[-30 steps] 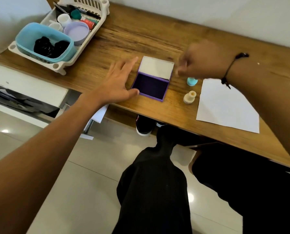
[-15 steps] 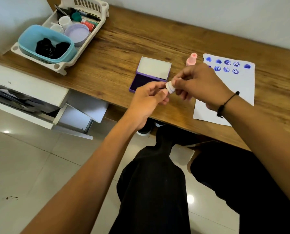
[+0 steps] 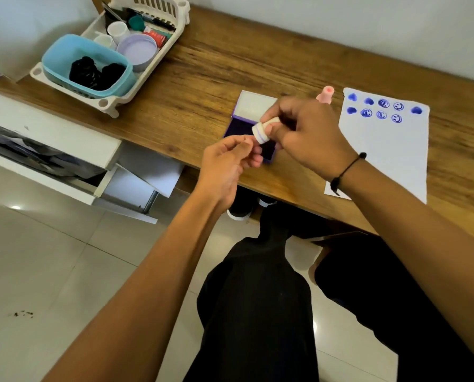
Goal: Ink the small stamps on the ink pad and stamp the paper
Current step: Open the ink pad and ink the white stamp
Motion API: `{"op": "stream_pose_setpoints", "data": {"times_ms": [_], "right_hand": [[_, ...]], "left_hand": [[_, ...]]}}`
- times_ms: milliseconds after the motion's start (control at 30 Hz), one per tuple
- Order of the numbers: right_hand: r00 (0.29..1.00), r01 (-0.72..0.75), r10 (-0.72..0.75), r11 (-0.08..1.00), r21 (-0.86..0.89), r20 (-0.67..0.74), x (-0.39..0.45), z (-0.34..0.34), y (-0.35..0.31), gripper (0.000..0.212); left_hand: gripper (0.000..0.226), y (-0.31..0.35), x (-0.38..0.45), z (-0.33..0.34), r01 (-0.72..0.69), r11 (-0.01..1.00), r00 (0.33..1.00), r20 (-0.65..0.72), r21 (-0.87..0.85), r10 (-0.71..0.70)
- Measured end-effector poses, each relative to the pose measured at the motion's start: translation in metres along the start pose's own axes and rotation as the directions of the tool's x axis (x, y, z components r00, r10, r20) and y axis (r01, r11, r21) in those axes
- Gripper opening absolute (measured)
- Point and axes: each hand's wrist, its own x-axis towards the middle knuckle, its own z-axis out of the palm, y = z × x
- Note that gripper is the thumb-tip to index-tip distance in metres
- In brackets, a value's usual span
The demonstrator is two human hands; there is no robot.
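Observation:
My right hand [image 3: 304, 136] pinches a small white stamp [image 3: 260, 130], held tilted just above the open purple ink pad [image 3: 244, 125]. Right below it, my left hand [image 3: 227, 164] has its fingers curled with their tips near the stamp's lower end; whether they touch it is unclear. The pad's white lid [image 3: 255, 104] stands open at the back. A pink stamp [image 3: 325, 95] stands upright between the pad and the white paper [image 3: 390, 153]. The paper carries several blue prints, hearts and smiley faces, along its far edge.
A white basket [image 3: 111, 67] at the far left of the wooden desk [image 3: 202, 78] holds a blue tub, a lilac lid and small pots. An open white drawer [image 3: 65, 150] juts out below the desk's left side. My legs are under the front edge.
The paper went from blank to carrying blue prints, and the stamps by the pad changed. My hands met over the pad with a white stamp; my left hand has since dropped slightly.

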Motion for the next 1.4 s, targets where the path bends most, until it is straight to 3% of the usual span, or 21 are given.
{"op": "stream_pose_setpoints", "data": {"times_ms": [100,300,500,700,800,900,1100,1400], "right_hand": [[0.999,-0.022,0.024,0.997,-0.069,0.028,0.008,0.003,-0.001,0.013],[0.98,-0.2,0.197,0.964,0.174,0.035,0.009,0.009,0.003,0.008],[0.982,-0.186,0.184,0.962,0.2,0.029,0.011,0.011,0.004,0.008],[0.986,0.157,-0.163,0.981,-0.115,-0.039,0.011,0.011,0.005,0.014],[0.985,0.154,-0.171,0.948,-0.277,-0.038,0.027,0.007,0.014,0.018],[0.972,0.235,-0.201,0.869,-0.436,0.122,0.04,0.013,0.018,0.02],[0.935,0.336,-0.191,0.747,-0.574,0.299,0.041,0.033,0.022,0.02],[0.895,0.408,-0.13,0.629,-0.662,0.427,0.05,0.037,0.007,0.027]], "left_hand": [[0.015,0.006,0.0,-0.008,-0.008,1.0,0.999,0.051,-0.021,0.009],[0.015,0.008,0.001,0.003,-0.055,0.988,0.999,0.005,0.146,0.054],[0.014,0.009,0.003,0.002,-0.002,1.0,1.0,0.0,0.01,0.002],[0.014,0.014,0.01,-0.011,0.07,0.99,0.991,-0.109,-0.123,-0.083],[0.014,0.013,0.018,-0.024,0.022,0.998,0.97,-0.24,-0.065,-0.037],[0.017,0.006,0.024,-0.03,-0.051,0.99,0.951,-0.296,0.13,0.088],[0.013,-0.001,0.033,-0.033,-0.087,0.941,0.941,-0.282,0.328,0.185],[0.011,-0.004,0.041,-0.04,-0.095,0.903,0.939,-0.263,0.418,0.22]]}}
